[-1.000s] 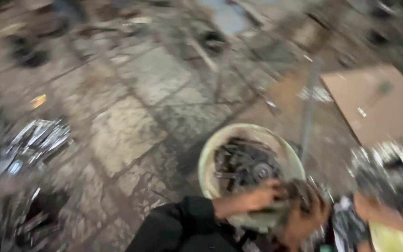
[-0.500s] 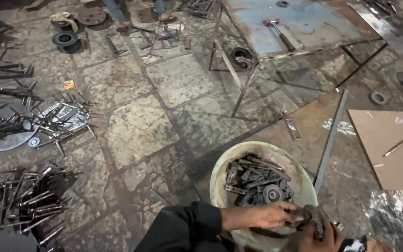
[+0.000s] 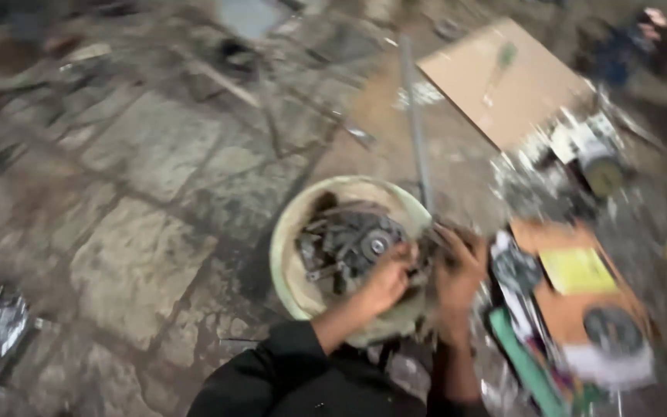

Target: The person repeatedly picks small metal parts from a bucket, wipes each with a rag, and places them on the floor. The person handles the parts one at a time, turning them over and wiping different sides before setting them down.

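A round, cream plastic bucket (image 3: 291, 255) full of dark metal parts (image 3: 345, 243) sits on the stone floor (image 3: 133, 262). The left hand (image 3: 386, 278) curls over its rim; the right hand (image 3: 457, 270) is beside it, its grip too blurred to tell.

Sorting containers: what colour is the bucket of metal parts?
Pale cream bucket, head view.

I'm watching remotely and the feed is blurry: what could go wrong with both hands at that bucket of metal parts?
1. The left hand reaches among dark, jumbled metal parts in the bucket; bare fingers could get cut or pinched.
2. The right hand works at the rim beside a long metal bar; a bump could shift it.
3. Clutter crowds the right side, so things might be knocked.
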